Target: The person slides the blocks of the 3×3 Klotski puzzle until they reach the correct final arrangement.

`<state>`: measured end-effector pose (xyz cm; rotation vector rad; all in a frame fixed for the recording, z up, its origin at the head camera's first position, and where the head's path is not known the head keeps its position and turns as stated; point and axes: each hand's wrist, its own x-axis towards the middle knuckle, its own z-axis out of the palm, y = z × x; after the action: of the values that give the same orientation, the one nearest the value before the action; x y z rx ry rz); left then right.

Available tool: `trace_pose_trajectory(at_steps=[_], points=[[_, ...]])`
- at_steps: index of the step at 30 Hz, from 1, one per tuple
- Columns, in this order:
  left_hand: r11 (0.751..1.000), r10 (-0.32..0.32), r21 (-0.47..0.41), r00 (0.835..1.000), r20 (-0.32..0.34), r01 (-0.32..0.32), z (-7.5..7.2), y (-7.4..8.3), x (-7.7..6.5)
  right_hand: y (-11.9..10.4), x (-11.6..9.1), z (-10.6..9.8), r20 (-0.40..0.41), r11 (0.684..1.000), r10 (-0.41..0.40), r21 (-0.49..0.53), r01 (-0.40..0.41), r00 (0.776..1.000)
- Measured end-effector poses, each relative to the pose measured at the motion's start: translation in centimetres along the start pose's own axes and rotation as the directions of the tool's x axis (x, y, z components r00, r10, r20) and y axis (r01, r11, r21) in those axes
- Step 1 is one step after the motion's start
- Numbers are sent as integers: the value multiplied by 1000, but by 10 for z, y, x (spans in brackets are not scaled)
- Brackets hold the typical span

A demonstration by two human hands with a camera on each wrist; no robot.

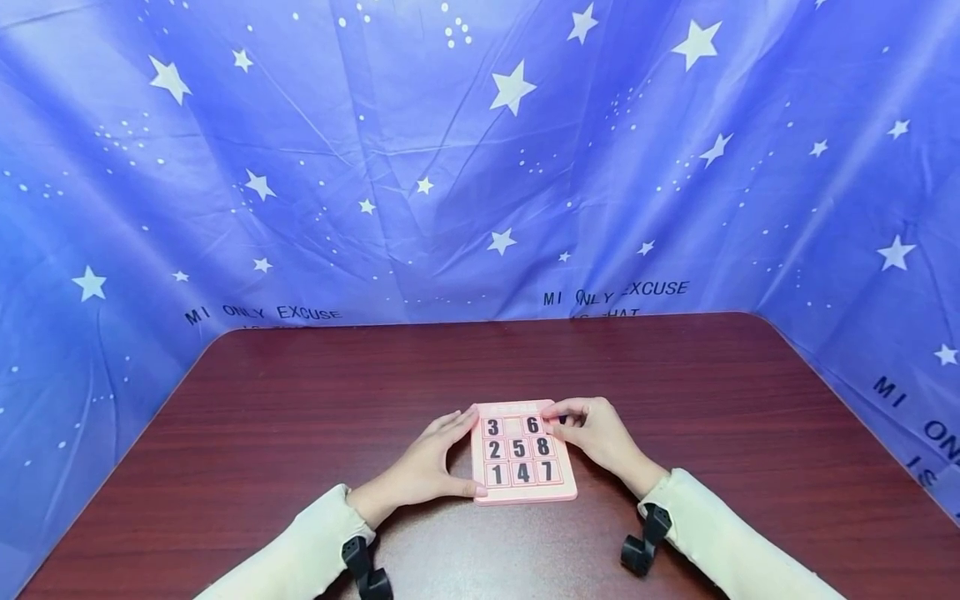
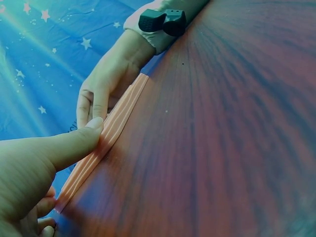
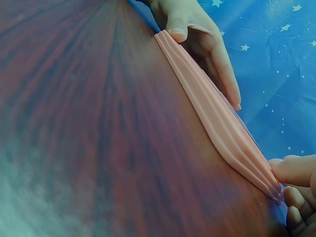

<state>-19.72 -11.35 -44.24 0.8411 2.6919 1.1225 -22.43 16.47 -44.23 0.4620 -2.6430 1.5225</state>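
Note:
A pink sliding number puzzle [image 1: 528, 494] lies flat on the table, its ridged side edge [image 3: 212, 108] showing in the right wrist view. Its rows read 3, a gap, 6; then 2, 5, 8; then 1, 4, 7. My left hand [image 1: 416, 468] holds the frame's left side, thumb [image 2: 74, 148] at the lower left corner and fingers stretched to the upper left. At the upper right corner, my right hand [image 1: 603, 433] has thumb and index finger on the edge beside the 6 tile [image 1: 532, 425], its other fingers curled under.
The dark red wooden table [image 1: 315, 383] has rounded far corners. Behind it and along both sides hangs a blue curtain [image 1: 420, 125] with white stars and printed words. Black wrist cameras [image 1: 647, 540] are strapped over both pale sleeves [image 1: 738, 542].

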Motion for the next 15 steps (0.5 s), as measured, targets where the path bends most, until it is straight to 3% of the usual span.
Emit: trace_pose_trajectory(at_steps=[8, 15], points=[[1000, -4, 5, 1000, 3, 4, -1, 0, 1, -3, 2, 2, 3, 1000, -10, 13, 10, 1000], [1000, 6, 9, 1000, 1, -6, 0, 0, 0, -9, 4, 9, 16, 999, 34, 17, -34, 999]])
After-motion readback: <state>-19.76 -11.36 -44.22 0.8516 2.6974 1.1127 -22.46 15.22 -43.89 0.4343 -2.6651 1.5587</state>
